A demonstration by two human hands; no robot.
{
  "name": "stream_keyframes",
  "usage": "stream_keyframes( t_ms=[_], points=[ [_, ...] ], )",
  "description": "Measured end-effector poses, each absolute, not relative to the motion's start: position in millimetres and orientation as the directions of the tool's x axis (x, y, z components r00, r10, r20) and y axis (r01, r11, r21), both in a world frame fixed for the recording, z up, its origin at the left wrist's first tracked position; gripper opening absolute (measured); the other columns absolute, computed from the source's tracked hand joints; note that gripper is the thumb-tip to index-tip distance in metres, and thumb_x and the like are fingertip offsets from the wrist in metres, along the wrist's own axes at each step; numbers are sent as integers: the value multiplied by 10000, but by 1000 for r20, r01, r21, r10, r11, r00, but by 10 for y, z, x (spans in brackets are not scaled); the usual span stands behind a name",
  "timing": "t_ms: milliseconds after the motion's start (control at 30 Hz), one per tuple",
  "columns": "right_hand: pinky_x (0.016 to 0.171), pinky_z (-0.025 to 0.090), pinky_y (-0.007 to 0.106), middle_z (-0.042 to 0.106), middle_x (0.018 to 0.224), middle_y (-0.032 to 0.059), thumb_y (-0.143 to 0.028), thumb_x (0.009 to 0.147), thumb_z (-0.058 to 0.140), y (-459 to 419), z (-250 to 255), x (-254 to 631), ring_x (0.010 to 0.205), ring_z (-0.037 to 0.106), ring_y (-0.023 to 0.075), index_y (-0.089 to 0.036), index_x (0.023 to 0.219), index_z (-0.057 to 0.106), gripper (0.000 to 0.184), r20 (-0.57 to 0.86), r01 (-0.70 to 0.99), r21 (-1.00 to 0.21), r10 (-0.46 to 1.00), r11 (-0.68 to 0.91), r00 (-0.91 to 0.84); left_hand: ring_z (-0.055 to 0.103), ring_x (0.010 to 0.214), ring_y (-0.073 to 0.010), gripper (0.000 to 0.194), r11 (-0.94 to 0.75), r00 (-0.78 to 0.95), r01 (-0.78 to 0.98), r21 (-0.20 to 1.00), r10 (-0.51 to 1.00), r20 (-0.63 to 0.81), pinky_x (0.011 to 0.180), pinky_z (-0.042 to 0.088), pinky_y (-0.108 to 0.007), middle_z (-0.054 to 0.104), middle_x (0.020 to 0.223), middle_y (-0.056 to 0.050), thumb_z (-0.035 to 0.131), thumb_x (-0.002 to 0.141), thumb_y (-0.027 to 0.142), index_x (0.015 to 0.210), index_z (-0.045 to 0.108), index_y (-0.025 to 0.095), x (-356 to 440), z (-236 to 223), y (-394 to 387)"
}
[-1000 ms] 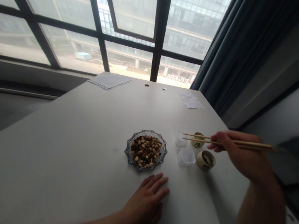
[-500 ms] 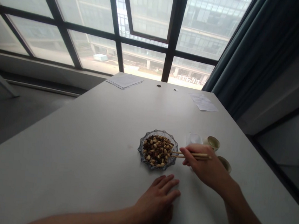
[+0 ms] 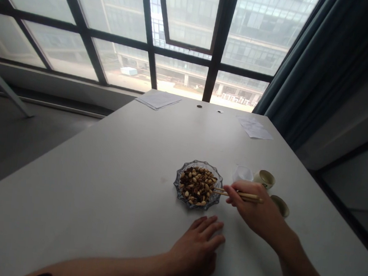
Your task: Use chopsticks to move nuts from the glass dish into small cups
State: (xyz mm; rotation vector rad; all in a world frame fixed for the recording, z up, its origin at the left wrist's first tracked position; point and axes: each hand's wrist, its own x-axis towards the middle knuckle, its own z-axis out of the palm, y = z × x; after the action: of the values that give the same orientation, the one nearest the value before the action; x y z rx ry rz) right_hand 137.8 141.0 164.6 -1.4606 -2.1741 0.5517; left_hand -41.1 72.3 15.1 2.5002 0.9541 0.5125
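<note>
A scalloped glass dish [image 3: 179, 182] full of mixed pale nuts and dark seeds sits on the white table [image 3: 109, 170]. My right hand [image 3: 257, 210] is closed on a pair of wooden chopsticks [image 3: 246, 196]; their tips reach into the dish's right side. My left hand [image 3: 197, 250] lies flat on the table just in front of the dish, fingers spread, holding nothing. Right of the dish stand a small clear plastic box [image 3: 242, 173] and two small cream cups [image 3: 264, 178], one [image 3: 281, 204] partly behind my right hand.
Sheets of paper [image 3: 158, 99] lie at the table's far edge, and a smaller sheet [image 3: 255, 128] at the far right. A large window with dark frames [image 3: 216, 54] stands behind the table. A dark curtain [image 3: 305, 63] hangs at the right.
My right hand has come down from beside the cups and brought the chopstick tips into the dish. The view has shifted slightly left. My left hand has stayed flat.
</note>
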Motion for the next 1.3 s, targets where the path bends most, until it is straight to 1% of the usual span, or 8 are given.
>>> stream_keyframes(
  t_ms=[200,333,433,500,833,933,1133,1300],
  points=[
    [589,428,283,678,630,33,-406,1038,536,1406,1654,1394,629,661,184,-209,613,546,469,139,735,-588,938,336,-318,319,1511,-281,440,-685,704,537,493,686,187,1248,230,-455,468,1580,-64,606,871,177,1306,567,236,-410,134,733],
    [619,425,292,673,654,29,-374,1036,551,1391,1682,1416,637,632,176,-200,653,611,425,152,727,-584,928,362,-340,319,1510,-275,438,-684,699,539,491,689,192,1250,225,-449,468,1580,-60,604,874,176,1307,566,237,-407,128,735],
    [650,426,294,689,716,30,-316,1019,584,1396,1708,1439,676,627,172,-193,716,679,340,156,708,-560,894,431,-420,325,1506,-278,443,-679,693,543,494,695,194,1247,233,-456,475,1575,-58,600,876,171,1312,568,241,-402,130,728],
    [659,429,291,695,742,30,-290,1010,596,1406,1722,1452,692,629,169,-193,731,692,311,152,693,-556,876,459,-458,329,1505,-281,441,-677,692,542,498,696,192,1244,241,-461,476,1574,-60,598,876,172,1310,569,243,-400,134,722],
    [646,424,287,696,726,31,-310,1024,596,1426,1693,1462,666,619,159,-189,750,714,322,165,691,-534,861,488,-481,327,1507,-283,462,-678,697,537,502,692,189,1246,243,-468,465,1584,-58,602,870,163,1323,560,248,-406,114,727],
    [625,409,284,677,685,25,-312,1026,595,1430,1669,1446,641,604,157,-186,714,694,351,167,700,-530,868,479,-467,323,1509,-277,456,-679,698,536,502,691,190,1250,235,-458,464,1584,-57,604,871,166,1318,559,246,-408,111,727],
    [591,390,279,632,644,17,-328,1045,557,1419,1634,1422,584,558,141,-196,639,596,429,203,707,-510,867,491,-456,321,1509,-280,457,-674,696,536,509,694,186,1252,230,-464,464,1583,-60,613,872,164,1318,558,246,-402,140,720],
    [616,404,289,631,665,25,-339,1046,552,1391,1648,1447,610,577,152,-200,645,583,426,229,720,-501,876,480,-425,328,1504,-286,457,-670,694,536,514,696,184,1251,240,-464,466,1581,-61,624,869,161,1314,564,246,-405,133,726]
  ],
)
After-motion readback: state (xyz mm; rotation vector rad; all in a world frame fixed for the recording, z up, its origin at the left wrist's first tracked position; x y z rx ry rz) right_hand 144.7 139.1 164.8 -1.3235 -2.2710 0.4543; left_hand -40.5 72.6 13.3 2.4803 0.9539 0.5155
